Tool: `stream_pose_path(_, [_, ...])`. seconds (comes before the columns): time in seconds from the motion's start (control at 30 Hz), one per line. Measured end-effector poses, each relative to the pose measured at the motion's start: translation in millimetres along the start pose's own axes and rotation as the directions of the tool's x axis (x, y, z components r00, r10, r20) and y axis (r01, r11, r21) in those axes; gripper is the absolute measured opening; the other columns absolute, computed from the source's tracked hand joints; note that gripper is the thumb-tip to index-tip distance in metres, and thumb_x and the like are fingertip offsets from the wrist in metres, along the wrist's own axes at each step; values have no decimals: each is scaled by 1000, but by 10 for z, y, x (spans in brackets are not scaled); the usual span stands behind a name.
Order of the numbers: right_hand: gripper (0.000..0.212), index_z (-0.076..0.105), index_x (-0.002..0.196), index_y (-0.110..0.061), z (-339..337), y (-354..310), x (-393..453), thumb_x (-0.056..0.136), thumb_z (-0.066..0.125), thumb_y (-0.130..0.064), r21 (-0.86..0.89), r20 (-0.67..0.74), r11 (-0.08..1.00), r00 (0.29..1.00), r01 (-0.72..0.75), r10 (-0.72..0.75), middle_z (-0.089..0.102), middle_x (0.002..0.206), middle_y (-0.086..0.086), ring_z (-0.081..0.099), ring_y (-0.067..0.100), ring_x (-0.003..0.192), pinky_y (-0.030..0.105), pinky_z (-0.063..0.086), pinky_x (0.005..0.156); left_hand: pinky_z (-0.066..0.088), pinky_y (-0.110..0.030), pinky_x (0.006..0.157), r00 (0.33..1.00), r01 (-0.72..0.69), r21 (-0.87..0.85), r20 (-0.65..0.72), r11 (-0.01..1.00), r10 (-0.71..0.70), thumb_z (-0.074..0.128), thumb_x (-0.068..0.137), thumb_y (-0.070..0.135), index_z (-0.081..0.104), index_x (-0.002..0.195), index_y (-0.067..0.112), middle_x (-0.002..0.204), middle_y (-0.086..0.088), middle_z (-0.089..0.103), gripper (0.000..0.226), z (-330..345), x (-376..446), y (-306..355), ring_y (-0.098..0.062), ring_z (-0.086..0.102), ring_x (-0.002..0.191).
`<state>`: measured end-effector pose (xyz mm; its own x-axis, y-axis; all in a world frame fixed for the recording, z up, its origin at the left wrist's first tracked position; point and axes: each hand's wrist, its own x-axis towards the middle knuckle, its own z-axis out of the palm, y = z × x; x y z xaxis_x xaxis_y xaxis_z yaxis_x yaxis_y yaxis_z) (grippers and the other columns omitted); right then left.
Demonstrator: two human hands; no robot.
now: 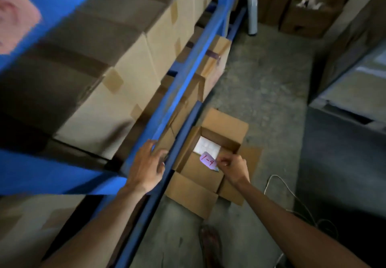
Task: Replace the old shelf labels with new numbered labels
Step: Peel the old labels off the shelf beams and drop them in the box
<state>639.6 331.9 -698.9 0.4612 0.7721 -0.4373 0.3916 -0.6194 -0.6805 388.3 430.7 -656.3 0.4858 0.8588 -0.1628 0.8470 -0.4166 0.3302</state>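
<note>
My right hand (232,166) pinches a small pale label (207,159) marked "1-4" in red, held over an open cardboard box (211,176) on the floor. My left hand (147,165) rests with spread fingers on the front edge of the blue shelf beam (183,75), holding nothing that I can see. A pink label (14,19) sticks to the blue upright at the top left, blurred. The open box holds a white block (206,147) at its bottom.
Taped cardboard boxes (117,84) fill the blue rack on the left. More boxes (309,9) stand at the back right, and a dark bin (342,142) sits on the right. A thin cable (292,194) lies on the concrete floor. My foot (211,244) shows below.
</note>
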Motion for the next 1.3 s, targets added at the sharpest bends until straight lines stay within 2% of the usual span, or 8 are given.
stream_pose_path(0.13, [22,75,77,-27,216,205,431,83,57,-15,-69,45,997,998,-40,43,74,86,5,68,25,87,32,52,72,24,-55,119,999,-25,121,35,992,21,66,85,9,56,137,12,161,-20,26,53,289,462,-224,-39,18,152])
stream_pose_path(0.23, [20,75,84,-31,364,337,650,85,59,-19,-149,83,988,995,-36,49,75,93,0,67,23,90,29,50,71,27,-56,118,997,-12,202,78,979,-4,69,84,15,49,143,14,165,-17,15,63,430,698,-380,-37,12,153])
stream_pose_path(0.37, [13,71,95,-33,526,554,892,87,61,-33,-295,121,955,991,-16,54,73,100,-3,67,23,95,27,47,71,33,-60,112,997,-37,340,78,940,11,75,75,29,61,126,12,166,-19,11,56,624,761,-536,-41,13,152])
stream_pose_path(0.6, [10,64,99,-34,740,720,1311,91,61,-39,-544,191,831,982,116,-12,68,105,3,66,26,95,32,47,75,23,-56,119,997,-50,435,-34,899,72,56,76,47,69,105,16,167,-17,6,44,796,774,-628,-39,12,153])
stream_pose_path(0.77, [22,68,105,-27,918,717,1574,93,57,-43,-641,184,752,982,154,-44,69,105,6,67,28,96,31,45,73,19,-54,122,993,-50,446,-73,893,92,53,79,48,69,102,17,167,-17,5,42,829,796,-631,-39,11,153])
stream_pose_path(0.93, [45,70,95,-21,1018,697,1650,95,45,-59,-711,113,692,992,125,-62,69,93,6,67,27,86,30,41,68,17,-54,122,995,-45,467,-60,883,83,51,80,50,69,103,17,166,-18,5,44,810,797,-597,-39,10,153])
stream_pose_path(1.17, [17,68,104,-17,1079,720,1656,92,56,-15,-794,108,600,994,98,-19,70,99,6,66,26,93,31,43,72,18,-54,122,994,-48,461,-65,886,88,48,83,52,69,104,16,167,-18,4,47,819,791,-602,-38,7,153])
stream_pose_path(1.3, [17,70,100,-17,1073,723,1685,89,64,-30,-773,67,631,998,62,-17,71,98,7,67,27,92,31,45,74,18,-55,121,995,-48,467,-56,883,84,48,83,55,68,106,16,167,-19,3,49,818,793,-595,-38,6,153])
